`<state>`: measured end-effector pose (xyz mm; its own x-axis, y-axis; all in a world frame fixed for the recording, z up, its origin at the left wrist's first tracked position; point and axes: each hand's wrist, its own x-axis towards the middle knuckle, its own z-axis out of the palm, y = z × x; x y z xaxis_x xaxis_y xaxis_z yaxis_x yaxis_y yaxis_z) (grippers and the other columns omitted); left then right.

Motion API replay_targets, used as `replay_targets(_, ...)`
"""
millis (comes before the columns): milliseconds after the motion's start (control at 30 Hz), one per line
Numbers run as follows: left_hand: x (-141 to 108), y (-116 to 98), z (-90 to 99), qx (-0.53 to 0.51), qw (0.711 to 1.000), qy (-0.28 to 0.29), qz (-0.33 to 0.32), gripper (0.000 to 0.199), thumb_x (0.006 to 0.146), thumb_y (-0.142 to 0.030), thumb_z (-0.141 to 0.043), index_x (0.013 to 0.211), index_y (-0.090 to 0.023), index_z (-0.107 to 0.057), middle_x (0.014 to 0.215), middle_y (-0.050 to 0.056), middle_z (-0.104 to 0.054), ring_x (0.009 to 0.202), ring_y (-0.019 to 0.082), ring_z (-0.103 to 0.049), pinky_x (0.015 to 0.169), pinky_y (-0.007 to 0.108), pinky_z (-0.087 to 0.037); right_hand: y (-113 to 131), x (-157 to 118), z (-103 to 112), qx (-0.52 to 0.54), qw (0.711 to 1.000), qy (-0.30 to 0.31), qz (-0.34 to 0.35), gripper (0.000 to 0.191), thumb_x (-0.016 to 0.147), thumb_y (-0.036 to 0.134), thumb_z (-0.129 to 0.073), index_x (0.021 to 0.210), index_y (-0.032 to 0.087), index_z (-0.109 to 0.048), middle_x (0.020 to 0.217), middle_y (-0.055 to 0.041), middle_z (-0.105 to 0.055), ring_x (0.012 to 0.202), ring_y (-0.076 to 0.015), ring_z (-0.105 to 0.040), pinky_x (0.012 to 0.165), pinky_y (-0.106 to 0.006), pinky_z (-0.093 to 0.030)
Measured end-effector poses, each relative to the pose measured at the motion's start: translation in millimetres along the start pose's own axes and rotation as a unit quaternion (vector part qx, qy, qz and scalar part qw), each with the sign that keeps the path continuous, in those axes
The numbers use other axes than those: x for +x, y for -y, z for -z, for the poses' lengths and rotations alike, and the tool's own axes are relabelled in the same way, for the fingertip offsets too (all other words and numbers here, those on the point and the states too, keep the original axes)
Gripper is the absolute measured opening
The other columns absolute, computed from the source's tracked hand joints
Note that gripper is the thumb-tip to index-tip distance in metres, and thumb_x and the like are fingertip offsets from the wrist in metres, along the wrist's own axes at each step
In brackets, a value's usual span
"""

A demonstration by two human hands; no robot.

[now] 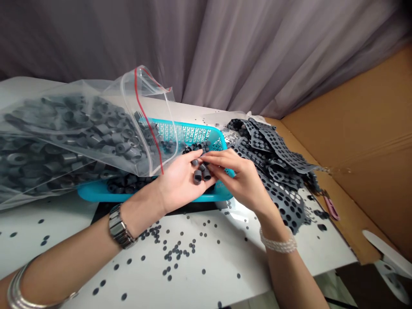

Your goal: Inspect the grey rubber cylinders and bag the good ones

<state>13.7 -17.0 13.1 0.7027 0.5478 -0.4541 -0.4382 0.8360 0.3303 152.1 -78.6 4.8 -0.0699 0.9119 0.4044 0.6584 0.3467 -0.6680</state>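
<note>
My left hand [180, 182] is palm up over the front rim of a blue basket [154, 198], with several small dark grey caps [198, 176] resting in its cupped palm and fingers. Above that palm, my right hand [236, 171] has its fingertips pinched together at the caps; what they grip is too small to make out. More grey caps lie inside the basket. A clear zip bag [96, 137] with a red stripe, filled with grey caps, leans over the basket's left part.
Small dark discs [177, 251] are scattered over the white table [193, 287]. Perforated dark sheets [277, 171] are heaped right of the basket. Pink-handled scissors [331, 207] lie near a cardboard panel [363, 128]. A grey curtain [225, 51] hangs behind.
</note>
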Motion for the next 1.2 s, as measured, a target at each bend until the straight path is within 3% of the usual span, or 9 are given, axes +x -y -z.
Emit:
replay_targets(100,1,0,1.4,-0.015,1.0,-0.001,0.004,0.023,0.094,-0.015,-0.04,0.077,-0.014,-0.054,0.071,0.003,-0.058,0.065,0.01,-0.058,0.07,0.025,-0.053,0,0,-1,0.015,1.0,-0.014,-0.018,0.027,0.089,0.013,-0.056,0.104,0.026,-0.074,0.106,-0.0035,-0.072,0.096,-0.0184,-0.063,0.086,-0.037,-0.052)
replay_targets(200,2,0,0.7,-0.029,0.999,-0.008,0.012,0.019,0.094,-0.017,-0.039,0.092,-0.01,-0.058,0.076,0.008,-0.063,0.076,0.016,-0.065,0.077,0.03,-0.055,-6,0,2,0.123,0.984,-0.069,-0.108,0.02,0.084,0.016,-0.063,0.098,0.024,-0.075,0.099,-0.0035,-0.073,0.089,-0.0172,-0.066,0.083,-0.035,-0.053)
replay_targets(367,2,-1,-0.6,-0.012,1.0,0.011,0.016,0.039,0.095,-0.019,-0.035,0.123,0.002,-0.053,0.099,0.019,-0.068,0.098,0.023,-0.067,0.089,0.032,-0.054,-16,2,9,0.363,0.892,-0.107,-0.247,0.012,0.078,0.025,-0.071,0.089,0.022,-0.076,0.092,-0.0034,-0.074,0.079,-0.0145,-0.066,0.08,-0.032,-0.054)
replay_targets(700,2,-3,2.3,-0.024,0.999,0.014,0.023,0.047,0.095,-0.022,-0.035,0.134,0.0,-0.046,0.122,0.021,-0.063,0.116,0.024,-0.061,0.102,0.034,-0.048,-15,4,9,0.531,0.788,-0.126,-0.285,0.007,0.073,0.019,-0.076,0.08,0.017,-0.073,0.079,0.0009,-0.069,0.07,-0.0069,-0.062,0.068,-0.015,-0.053)
replay_targets(900,2,-3,3.0,-0.031,0.998,0.046,0.027,0.048,0.096,-0.023,-0.033,0.137,0.0,-0.044,0.121,0.021,-0.065,0.117,0.025,-0.06,0.102,0.034,-0.048,-13,6,14,0.601,0.716,-0.13,-0.331,0.012,0.08,0.029,-0.068,0.077,0.017,-0.069,0.087,-0.006,-0.07,0.077,-0.012,-0.064,0.066,-0.018,-0.054)
replay_targets(967,1,-3,3.1,-0.025,0.999,0.039,0.027,0.049,0.095,-0.025,-0.033,0.138,-0.003,-0.043,0.122,0.019,-0.064,0.117,0.024,-0.06,0.104,0.035,-0.046,-11,7,15,0.593,0.722,-0.133,-0.33,0.02,0.083,0.034,-0.061,0.076,0.016,-0.069,0.087,-0.0072,-0.068,0.072,-0.0122,-0.061,0.057,-0.019,-0.051)
replay_targets(1000,2,-3,3.4,-0.022,0.999,0.033,0.025,0.049,0.096,-0.025,-0.033,0.139,-0.004,-0.043,0.122,0.019,-0.064,0.117,0.023,-0.06,0.105,0.036,-0.045,-9,7,15,0.576,0.739,-0.135,-0.324,0.022,0.084,0.034,-0.059,0.076,0.016,-0.068,0.084,-0.0065,-0.066,0.068,-0.0114,-0.058,0.051,-0.019,-0.048)
replay_targets(1100,3,-4,5.3,-0.018,0.999,0.025,0.013,0.048,0.096,-0.026,-0.034,0.137,-0.003,-0.044,0.119,0.019,-0.065,0.109,0.022,-0.063,0.102,0.036,-0.047,-2,4,8,0.461,0.829,-0.12,-0.293,0.021,0.085,0.035,-0.059,0.08,0.017,-0.069,0.068,0.0,-0.055,0.052,-0.0075,-0.042,0.04,-0.019,-0.031)
replay_targets(1200,3,-4,6.4,-0.013,1.0,0.014,0.002,0.046,0.096,-0.024,-0.037,0.134,-0.002,-0.046,0.11,0.018,-0.067,0.092,0.019,-0.067,0.089,0.031,-0.054,7,0,0,0.268,0.927,-0.061,-0.254,0.019,0.084,0.035,-0.063,0.087,0.018,-0.071,0.066,0.0018,-0.053,0.052,-0.0073,-0.036,0.046,-0.022,-0.029)
